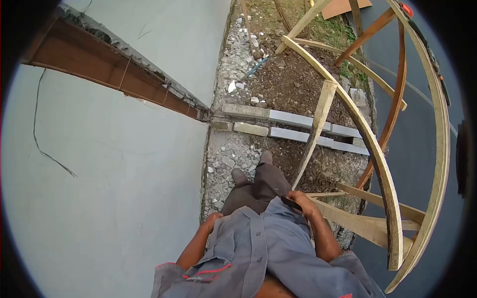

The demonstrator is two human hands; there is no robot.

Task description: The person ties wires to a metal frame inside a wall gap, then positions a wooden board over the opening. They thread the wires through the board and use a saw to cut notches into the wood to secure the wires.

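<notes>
At the left hip, my left hand (214, 219) lies against the side of the grey work shirt (248, 233), its fingers mostly hidden. In front of the right hip, my right hand (301, 200) is closed around a dark flat strip (291, 203) at the waist of the brown trousers (271, 181). Just beyond that hand, the lower end of an upright timber (313, 134) belonging to a wooden frame (370, 139) comes down close to it.
Left stands a pale wall (124, 164) with a brown beam (99, 72) and a loose wire (36, 129). Two rows of concrete blocks (295, 119) cross the rubble and soil (283, 79) ahead. A dark grey wall (417, 164) rises on the right, behind the curved timbers.
</notes>
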